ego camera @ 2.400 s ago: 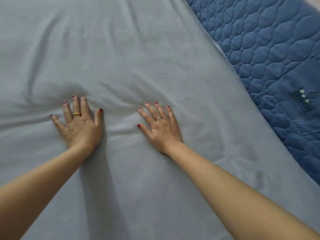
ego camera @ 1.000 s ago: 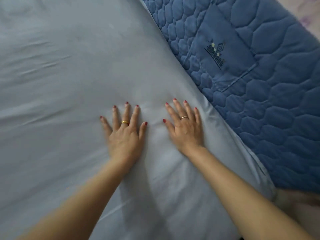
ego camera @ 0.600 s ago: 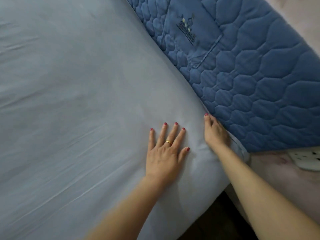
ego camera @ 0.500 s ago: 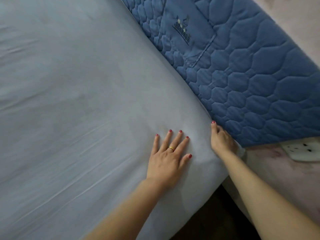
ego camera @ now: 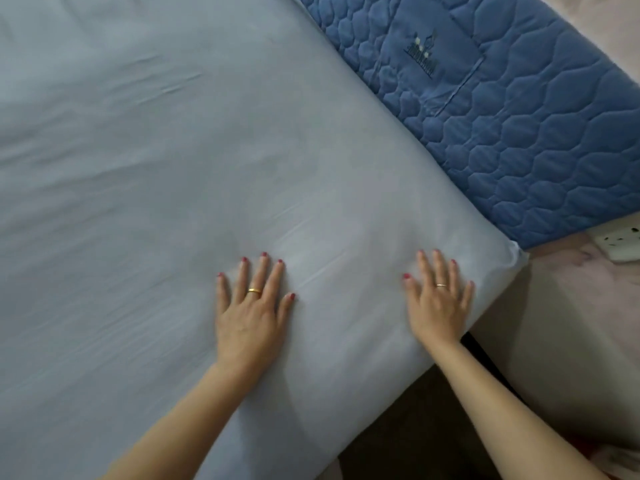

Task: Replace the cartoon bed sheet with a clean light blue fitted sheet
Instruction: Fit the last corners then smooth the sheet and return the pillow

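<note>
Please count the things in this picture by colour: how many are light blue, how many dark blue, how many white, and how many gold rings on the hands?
Light blue: 1, the sheet
Dark blue: 1, the quilted cover
White: 1, the socket
Gold: 2, a ring on the left hand and a ring on the right hand
Total: 5

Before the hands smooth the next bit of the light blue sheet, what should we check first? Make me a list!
1. Light blue fitted sheet covers the mattress top: ok.
2. Corner by the dark blue quilted headboard cover pulled over: ok, slightly puckered.
3. Left hand flat on the sheet, fingers straight: ok.
4. Right hand flat near the corner: ok.
5. Wrinkles gone: not ok, creases remain at upper left.
6. Elastic tucked under the mattress: cannot tell.
</note>
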